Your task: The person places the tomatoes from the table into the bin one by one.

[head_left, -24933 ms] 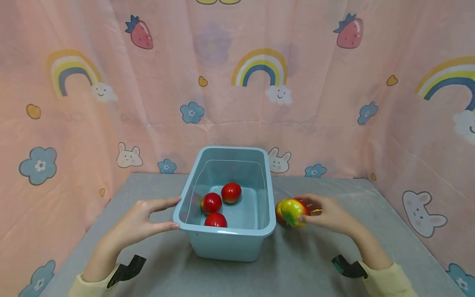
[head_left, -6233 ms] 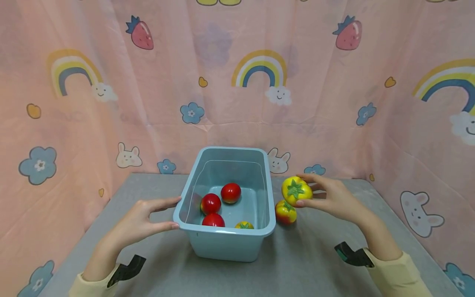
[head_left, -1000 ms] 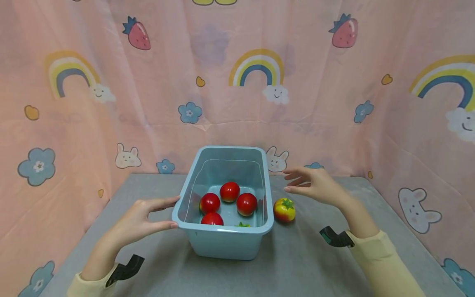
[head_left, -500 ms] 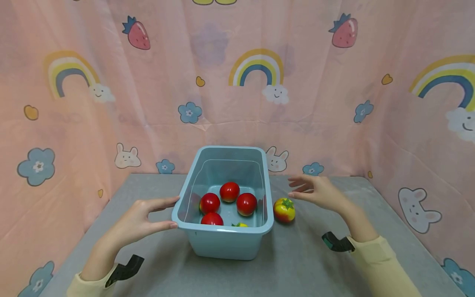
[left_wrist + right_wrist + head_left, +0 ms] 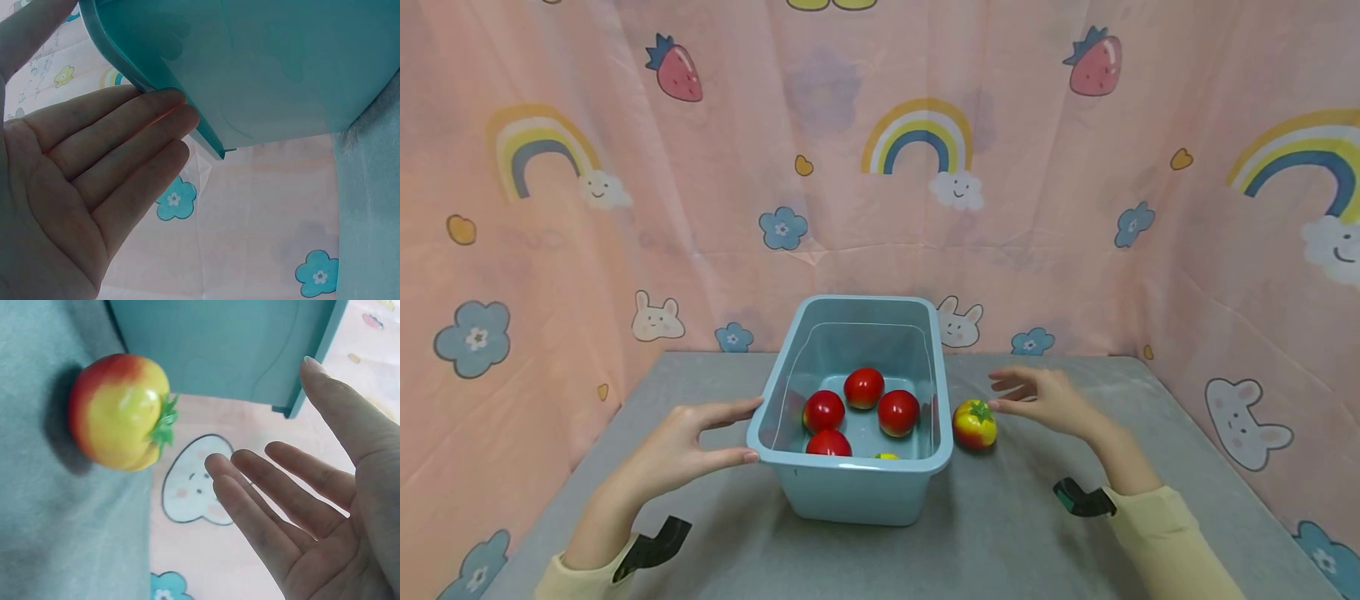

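Note:
A light blue plastic bin [image 5: 856, 500] stands on the table. My left hand [image 5: 670, 450] touches its left rim with fairly straight fingers; the left wrist view shows the fingertips [image 5: 178, 119] against the rim. Several red tomatoes [image 5: 898, 412] lie inside, and a bit of a yellow one [image 5: 887, 456] shows above the front rim, the rest hidden. Outside the bin's right wall sits a red-and-yellow tomato [image 5: 975, 425] with a green leafy top. My right hand [image 5: 1048, 400] hovers just right of it, fingers spread, holding nothing. In the right wrist view, a gap separates hand and tomato [image 5: 119, 412].
A grey cloth [image 5: 1000, 533] covers the table. Behind and on both sides hangs a pink curtain [image 5: 722, 183] printed with rainbows, rabbits and flowers. Dark wrist-worn devices [image 5: 653, 548] sit at both cuffs.
My right hand has moved down and slightly right, beside the outside tomato. Since the oldest frame, more tomatoes lie in the bin. My left hand has kept its place on the rim.

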{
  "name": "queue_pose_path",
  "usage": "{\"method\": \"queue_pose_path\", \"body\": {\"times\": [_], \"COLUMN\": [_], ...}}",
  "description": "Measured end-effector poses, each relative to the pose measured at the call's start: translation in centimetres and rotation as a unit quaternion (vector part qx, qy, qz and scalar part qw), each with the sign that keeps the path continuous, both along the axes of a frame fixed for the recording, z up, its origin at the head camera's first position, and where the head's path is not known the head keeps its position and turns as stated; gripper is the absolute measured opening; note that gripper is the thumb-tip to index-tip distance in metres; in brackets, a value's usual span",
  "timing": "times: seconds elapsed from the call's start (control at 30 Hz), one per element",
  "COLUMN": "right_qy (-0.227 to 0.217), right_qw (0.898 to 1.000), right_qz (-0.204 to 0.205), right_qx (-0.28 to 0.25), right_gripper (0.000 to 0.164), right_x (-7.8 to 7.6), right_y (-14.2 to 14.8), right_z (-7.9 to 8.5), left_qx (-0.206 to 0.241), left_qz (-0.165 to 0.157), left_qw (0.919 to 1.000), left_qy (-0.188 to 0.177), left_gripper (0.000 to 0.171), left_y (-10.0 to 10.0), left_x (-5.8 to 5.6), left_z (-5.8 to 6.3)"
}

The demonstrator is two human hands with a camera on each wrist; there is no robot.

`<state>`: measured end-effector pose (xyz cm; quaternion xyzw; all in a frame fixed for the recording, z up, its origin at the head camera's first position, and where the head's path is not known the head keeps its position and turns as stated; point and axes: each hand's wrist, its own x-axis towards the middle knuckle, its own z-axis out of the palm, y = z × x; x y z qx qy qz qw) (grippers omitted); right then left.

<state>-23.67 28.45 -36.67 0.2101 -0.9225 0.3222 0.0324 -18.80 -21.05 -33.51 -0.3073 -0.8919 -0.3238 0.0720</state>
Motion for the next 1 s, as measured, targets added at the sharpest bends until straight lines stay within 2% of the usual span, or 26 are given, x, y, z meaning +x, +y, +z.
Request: {"method": "queue_pose_path", "body": {"times": [0.53,0.77,1.0], "right_qy": [-0.072,-0.088,-0.103], "right_qw": [0.997,0.996,0.994], "right_qz": [-0.014,-0.014,-0.031], "right_qx": [-0.02,-0.026,-0.014], "right_gripper": [0.052,0.06,0.066], "right_x": [-0.9,-1.3,-1.8], "right_y": [0.8,0.3,-0.6], "right_z": [-3.3,-4.1,-4.6], "left_qx": [-0.001,-0.001,0.003], "left_qz": [0.006,0.004,0.006], "left_qw": [1.0,1.0,1.0], "left_qy": [0.004,0.006,0.002], "left_gripper": [0.062,0.062,0.062], "left_y": [0.0,0.0,-0.1], "left_x": [0.0,0.1,-0.1], "left_z": [-0.1,-0.1,-0.2]}}
